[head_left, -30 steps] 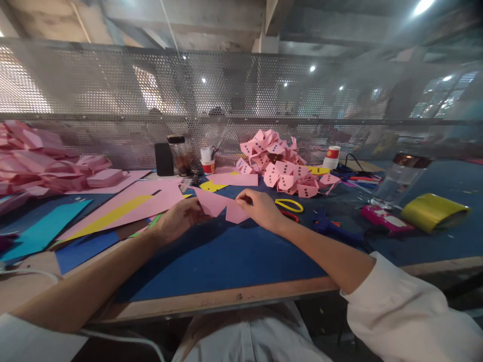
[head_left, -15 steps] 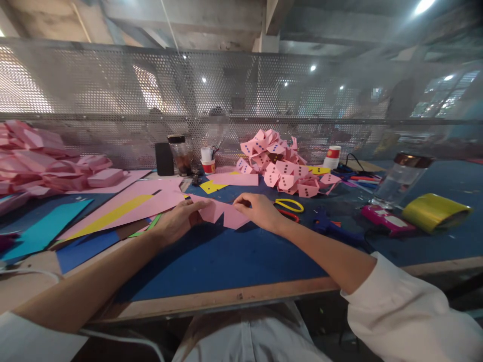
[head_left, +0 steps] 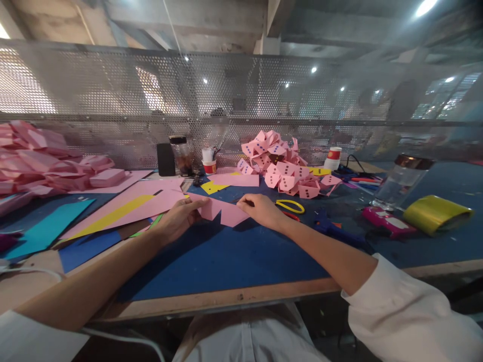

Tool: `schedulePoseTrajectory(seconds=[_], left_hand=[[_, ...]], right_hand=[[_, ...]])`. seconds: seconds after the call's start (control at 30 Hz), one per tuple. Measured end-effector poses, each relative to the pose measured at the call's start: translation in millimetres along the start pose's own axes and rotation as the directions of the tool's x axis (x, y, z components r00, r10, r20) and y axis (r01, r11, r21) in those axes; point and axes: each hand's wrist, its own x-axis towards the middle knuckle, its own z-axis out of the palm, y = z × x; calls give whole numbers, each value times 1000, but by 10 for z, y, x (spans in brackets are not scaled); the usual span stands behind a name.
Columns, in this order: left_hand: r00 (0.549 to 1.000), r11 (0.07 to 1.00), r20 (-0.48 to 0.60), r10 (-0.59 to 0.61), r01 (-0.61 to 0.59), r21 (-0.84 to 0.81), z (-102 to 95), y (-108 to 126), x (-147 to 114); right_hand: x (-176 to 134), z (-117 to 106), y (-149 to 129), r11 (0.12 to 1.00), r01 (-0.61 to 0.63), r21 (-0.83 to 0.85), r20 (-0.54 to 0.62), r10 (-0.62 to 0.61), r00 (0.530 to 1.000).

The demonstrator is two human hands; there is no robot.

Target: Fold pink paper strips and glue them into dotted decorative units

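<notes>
A pink paper strip [head_left: 231, 215] with a V-shaped notch in its lower edge is stretched between my two hands, just above the blue mat [head_left: 226, 261]. My left hand [head_left: 184, 213] pinches its left part between thumb and fingers. At the other end, my right hand [head_left: 258, 208] grips the strip with thumb and fingertips pressed together. Yellow-and-red-handled scissors [head_left: 290, 206] lie just beyond my right hand, their blades mostly hidden. Larger pink sheets [head_left: 132, 201] with a yellow strip [head_left: 116, 213] lie under and left of my left hand.
A heap of pink folded paper pieces with dots [head_left: 275, 156] stands at the back. Left is a large pink paper pile [head_left: 49, 161]. To the right are a blue glue gun [head_left: 332, 226], a clear jar [head_left: 403, 181], a magenta object [head_left: 388, 221] and a yellow roll [head_left: 437, 213].
The two parts of the pink strip beside the notch have drawn closer together, and the notch looks narrower. Both hands keep their grip, nearly in place; the view has shifted slightly.
</notes>
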Motion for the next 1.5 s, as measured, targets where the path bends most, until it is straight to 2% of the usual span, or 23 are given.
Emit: schedulePoseTrajectory(seconds=[0.47,1.5], left_hand=[[1000,1000,-9,-7,7,-29,-12,4,15],[1000,997,-11,-27,26,-67,-39,-2,27]], right_hand=[[31,10,91,996,-16,90,14,15,1000],[68,19,174,999,-30,33,-21,30,999]])
